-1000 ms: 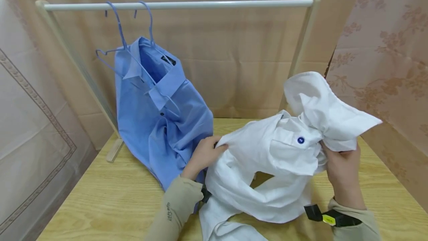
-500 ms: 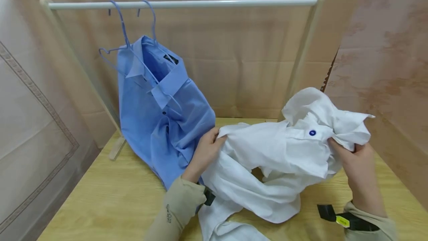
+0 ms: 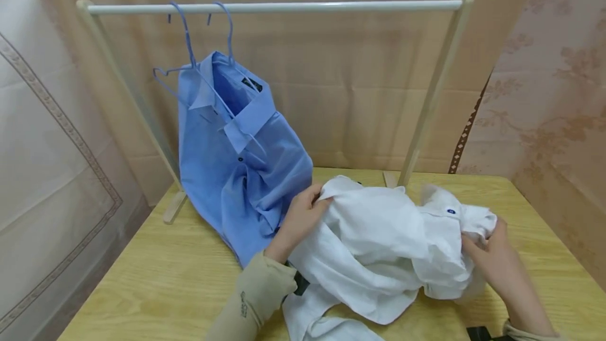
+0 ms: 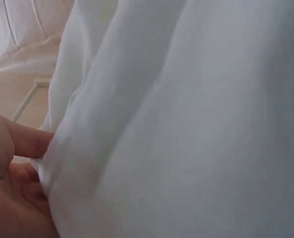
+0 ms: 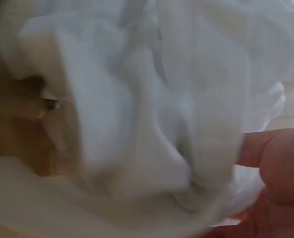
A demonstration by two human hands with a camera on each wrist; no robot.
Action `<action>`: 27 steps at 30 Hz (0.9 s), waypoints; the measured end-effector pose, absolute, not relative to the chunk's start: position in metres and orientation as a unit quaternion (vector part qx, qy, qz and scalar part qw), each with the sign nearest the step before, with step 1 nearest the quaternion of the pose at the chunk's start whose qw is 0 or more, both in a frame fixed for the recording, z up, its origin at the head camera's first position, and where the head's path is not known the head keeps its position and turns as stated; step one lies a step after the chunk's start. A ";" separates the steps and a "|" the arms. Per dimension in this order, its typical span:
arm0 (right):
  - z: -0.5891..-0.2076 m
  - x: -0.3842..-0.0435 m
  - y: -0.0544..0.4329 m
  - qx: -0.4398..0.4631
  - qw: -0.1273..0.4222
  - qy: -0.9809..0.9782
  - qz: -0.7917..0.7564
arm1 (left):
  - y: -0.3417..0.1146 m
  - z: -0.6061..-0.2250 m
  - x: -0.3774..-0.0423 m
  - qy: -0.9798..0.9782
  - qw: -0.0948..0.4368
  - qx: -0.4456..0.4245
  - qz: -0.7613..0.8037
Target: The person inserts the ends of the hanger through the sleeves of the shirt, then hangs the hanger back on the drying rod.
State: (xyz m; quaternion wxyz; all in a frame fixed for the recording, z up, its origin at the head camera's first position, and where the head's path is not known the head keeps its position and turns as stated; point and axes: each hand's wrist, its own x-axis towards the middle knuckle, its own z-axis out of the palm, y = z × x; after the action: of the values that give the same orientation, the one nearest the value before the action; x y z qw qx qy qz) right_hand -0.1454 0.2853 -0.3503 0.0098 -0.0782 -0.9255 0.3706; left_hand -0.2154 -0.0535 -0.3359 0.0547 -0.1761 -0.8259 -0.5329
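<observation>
The left hand point(image 3: 298, 221) is pinching the white shirt point(image 3: 374, 225); the right hand point(image 3: 499, 259) is pinching it nearer the tabletop point(image 3: 549, 257)'s right edge. Both should be pulling softly, evenly.

left grip point(image 3: 297, 221) pinching, right grip point(image 3: 498, 258) seemingly curled

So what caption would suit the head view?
Left hand and right hand grip a white shirt beside a hanging blue collared shirt.

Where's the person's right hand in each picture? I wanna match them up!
Head: the right hand is lower right, holding the white shirt.
Left wrist: not in it.
Right wrist: at the lower right edge.
Shared landmark: the white shirt, in all three views.
</observation>
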 end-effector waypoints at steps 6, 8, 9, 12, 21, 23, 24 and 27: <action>-0.375 -0.132 0.273 -0.027 -0.055 -0.956 0.288 | -0.056 -0.339 -0.216 -0.848 0.036 -0.159 -0.504; -0.382 -0.129 0.268 -0.012 -0.067 -0.963 0.262 | -0.056 -0.340 -0.217 -0.855 0.014 -0.153 -0.495; -0.386 -0.127 0.266 -0.005 -0.075 -0.966 0.248 | -0.055 -0.341 -0.217 -0.857 0.004 -0.149 -0.493; -0.393 -0.125 0.260 0.005 -0.111 -0.971 0.212 | -0.051 -0.344 -0.218 -0.859 -0.011 -0.150 -0.490; -0.398 -0.111 0.249 0.025 -0.122 -0.983 0.132 | -0.043 -0.349 -0.214 -0.859 -0.060 -0.163 -0.482; -0.397 -0.108 0.246 0.025 -0.129 -0.984 0.123 | -0.042 -0.351 -0.214 -0.858 -0.054 -0.165 -0.483; -0.397 -0.106 0.245 0.025 -0.138 -0.983 0.122 | -0.041 -0.351 -0.213 -0.859 -0.052 -0.163 -0.482; -0.395 -0.101 0.242 0.024 -0.158 -0.979 0.122 | -0.037 -0.352 -0.212 -0.869 -0.058 -0.139 -0.472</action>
State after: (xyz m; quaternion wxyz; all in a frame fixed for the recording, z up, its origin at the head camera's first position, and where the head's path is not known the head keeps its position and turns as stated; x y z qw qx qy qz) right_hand -0.1009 0.2420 -0.3954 -0.1583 0.0239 -0.9795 0.1223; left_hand -0.2123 -0.0366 -0.3520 -0.0583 -0.1392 -0.8686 -0.4719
